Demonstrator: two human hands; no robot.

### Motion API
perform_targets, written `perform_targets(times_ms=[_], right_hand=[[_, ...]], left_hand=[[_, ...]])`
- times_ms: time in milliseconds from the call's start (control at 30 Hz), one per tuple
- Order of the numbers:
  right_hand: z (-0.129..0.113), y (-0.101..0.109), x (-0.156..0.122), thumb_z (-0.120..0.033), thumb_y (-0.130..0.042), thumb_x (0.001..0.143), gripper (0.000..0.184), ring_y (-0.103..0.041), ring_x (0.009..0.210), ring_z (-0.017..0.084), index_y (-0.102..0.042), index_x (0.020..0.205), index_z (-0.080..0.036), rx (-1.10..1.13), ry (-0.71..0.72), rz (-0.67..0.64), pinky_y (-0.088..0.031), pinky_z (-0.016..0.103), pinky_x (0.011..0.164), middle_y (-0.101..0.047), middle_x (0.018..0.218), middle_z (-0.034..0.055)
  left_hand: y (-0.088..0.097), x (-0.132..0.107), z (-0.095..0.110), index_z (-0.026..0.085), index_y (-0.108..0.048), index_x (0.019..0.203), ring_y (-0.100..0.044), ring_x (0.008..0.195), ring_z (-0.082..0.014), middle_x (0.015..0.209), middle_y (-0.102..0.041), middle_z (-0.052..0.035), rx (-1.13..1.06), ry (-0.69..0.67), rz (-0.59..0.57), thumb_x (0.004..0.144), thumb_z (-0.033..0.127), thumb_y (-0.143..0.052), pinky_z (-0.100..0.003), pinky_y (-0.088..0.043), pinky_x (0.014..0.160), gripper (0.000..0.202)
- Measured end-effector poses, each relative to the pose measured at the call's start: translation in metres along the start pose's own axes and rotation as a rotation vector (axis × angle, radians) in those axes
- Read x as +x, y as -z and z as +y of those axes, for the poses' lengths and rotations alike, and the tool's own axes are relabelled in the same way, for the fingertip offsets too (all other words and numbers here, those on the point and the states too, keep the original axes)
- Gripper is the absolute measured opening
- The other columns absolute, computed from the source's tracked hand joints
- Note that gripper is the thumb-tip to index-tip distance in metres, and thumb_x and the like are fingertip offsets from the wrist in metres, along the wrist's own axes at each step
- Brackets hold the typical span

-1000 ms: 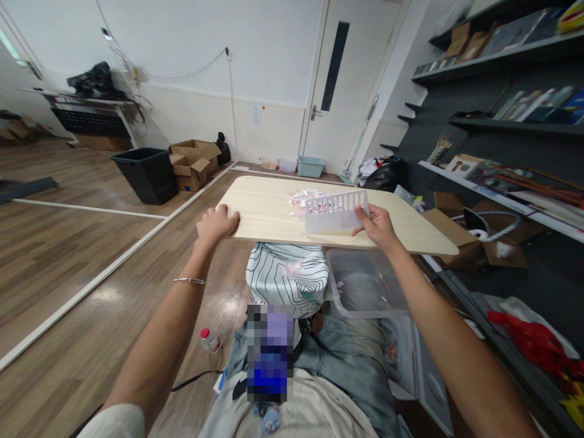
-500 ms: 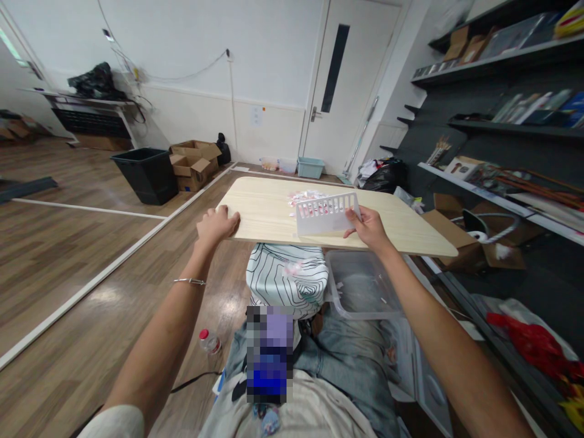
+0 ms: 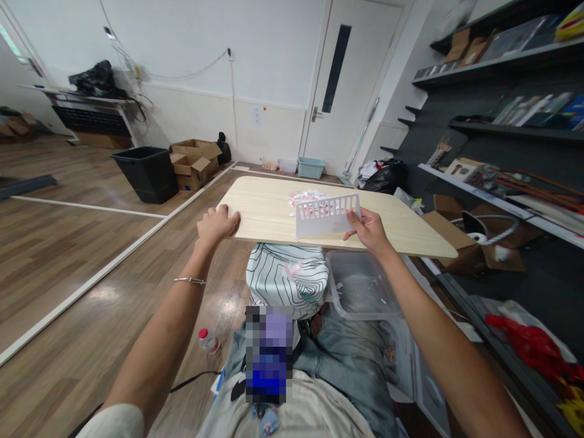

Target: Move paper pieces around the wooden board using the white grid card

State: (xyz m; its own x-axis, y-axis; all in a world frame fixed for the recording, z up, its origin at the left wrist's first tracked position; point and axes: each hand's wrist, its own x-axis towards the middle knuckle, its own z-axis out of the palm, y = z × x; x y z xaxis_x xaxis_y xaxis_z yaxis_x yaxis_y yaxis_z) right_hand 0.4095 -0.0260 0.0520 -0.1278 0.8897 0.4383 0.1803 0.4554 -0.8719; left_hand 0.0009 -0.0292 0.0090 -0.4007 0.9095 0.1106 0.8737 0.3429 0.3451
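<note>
Between the thumb and fingers of my right hand is the right end of a white translucent slotted plastic plate. The plate is tilted up over the front part of the pale wooden tabletop, its row of slots along the top. Behind it lies a pile of small white and pink pieces, partly hidden by the plate and seen through its slots. My left hand is closed over the tabletop's left front corner, fingers curled at the edge.
Below the tabletop are a patterned cloth-covered seat and a clear plastic bin with a few small pieces. A red-capped jar stands on the floor at left. Cardboard boxes, a black trash bin and dark shelves surround the area.
The slotted plate has tipped slightly more upright in my right hand. My left hand stays at the tabletop corner.
</note>
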Motion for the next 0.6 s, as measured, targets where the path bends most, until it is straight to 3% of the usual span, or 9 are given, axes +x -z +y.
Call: perform_targets(times_ms=[600], right_hand=[[-0.004, 0.001, -0.016, -0.094, -0.090, 0.068, 0.077, -0.066, 0.059, 0.016, -0.071, 0.081, -0.020, -0.010, -0.019, 0.005, -0.071, 0.033, 0.046, -0.065, 0.073, 0.0000]], left_hand=[[-0.002, 0.001, -0.001, 0.020, -0.065, 0.155, -0.064, 0.145, -0.0491, 0.158, -0.065, -0.0307, -0.005, -0.008, 0.014, 0.105, 0.062, -0.036, -0.061, -0.053, 0.113, 0.071]])
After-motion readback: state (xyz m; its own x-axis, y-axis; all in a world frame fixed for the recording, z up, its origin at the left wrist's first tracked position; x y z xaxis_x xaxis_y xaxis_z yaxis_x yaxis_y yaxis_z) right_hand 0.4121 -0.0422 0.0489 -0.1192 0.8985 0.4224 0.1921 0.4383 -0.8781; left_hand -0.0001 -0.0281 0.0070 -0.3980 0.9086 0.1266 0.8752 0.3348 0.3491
